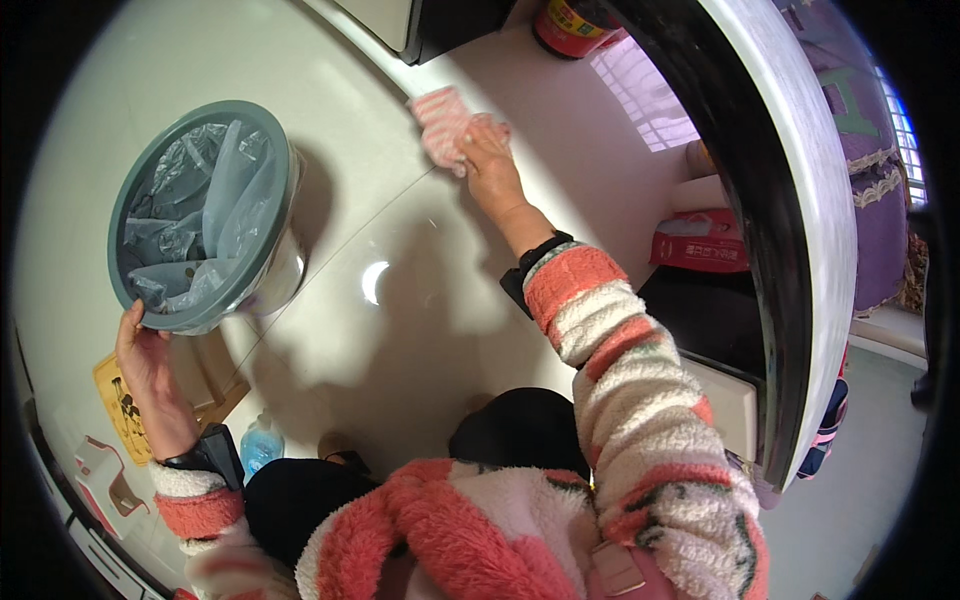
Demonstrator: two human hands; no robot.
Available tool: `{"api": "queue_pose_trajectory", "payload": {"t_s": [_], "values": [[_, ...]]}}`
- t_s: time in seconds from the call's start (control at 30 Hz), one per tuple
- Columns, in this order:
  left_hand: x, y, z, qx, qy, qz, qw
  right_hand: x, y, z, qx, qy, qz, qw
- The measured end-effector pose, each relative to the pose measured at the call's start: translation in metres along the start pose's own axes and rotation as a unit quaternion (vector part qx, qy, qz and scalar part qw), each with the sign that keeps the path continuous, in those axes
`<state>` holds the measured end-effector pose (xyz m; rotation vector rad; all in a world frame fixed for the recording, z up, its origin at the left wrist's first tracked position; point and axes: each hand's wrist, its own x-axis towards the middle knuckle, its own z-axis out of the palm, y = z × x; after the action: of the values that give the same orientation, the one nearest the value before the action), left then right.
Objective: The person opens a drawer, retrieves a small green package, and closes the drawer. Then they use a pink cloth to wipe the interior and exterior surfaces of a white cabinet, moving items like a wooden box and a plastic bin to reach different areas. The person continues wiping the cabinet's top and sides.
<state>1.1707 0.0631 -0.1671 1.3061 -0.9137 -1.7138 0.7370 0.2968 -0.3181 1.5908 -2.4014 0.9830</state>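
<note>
My left hand (144,352) grips the near rim of a round trash bin (282,172), its thumb over the grey-green edge. The bin stands on the tiled floor at the left, lined with a clear plastic bag (225,202). My right hand (487,154) is reached out forward and holds a pink-and-white striped cloth (442,124). Part of the cloth spreads ahead of the fingers, over the pale floor by a dark-edged cabinet. The fingertips of the right hand are partly hidden in the cloth.
At the right, a table or counter (817,225) with a dark edge curves past my arm. Beneath it are a red packet (701,251) and a red container (566,37). A bottle of blue liquid (262,446), a yellow patterned box (120,412) and a white-and-red box (105,480) are at the lower left.
</note>
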Motion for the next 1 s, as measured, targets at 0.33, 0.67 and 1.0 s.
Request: {"api": "queue_pose_trajectory", "payload": {"t_s": [0.33, 0.67, 1.0], "values": [[0.002, -0.004, -0.009, -0.013, -0.007, 0.024, 1.000, 0.026, 0.046, -0.105, 0.229, 0.183, 0.295, 0.909], [-0.003, -0.002, -0.021, -0.041, 0.021, -0.007, 0.999, -0.003, 0.227, -0.137, -0.249, -0.120, 0.231, 0.933], [-0.012, 0.001, -0.025, -0.036, 0.062, -0.043, 0.997, 0.080, 0.392, -0.141, -0.082, -0.120, 0.393, 0.908]]}}
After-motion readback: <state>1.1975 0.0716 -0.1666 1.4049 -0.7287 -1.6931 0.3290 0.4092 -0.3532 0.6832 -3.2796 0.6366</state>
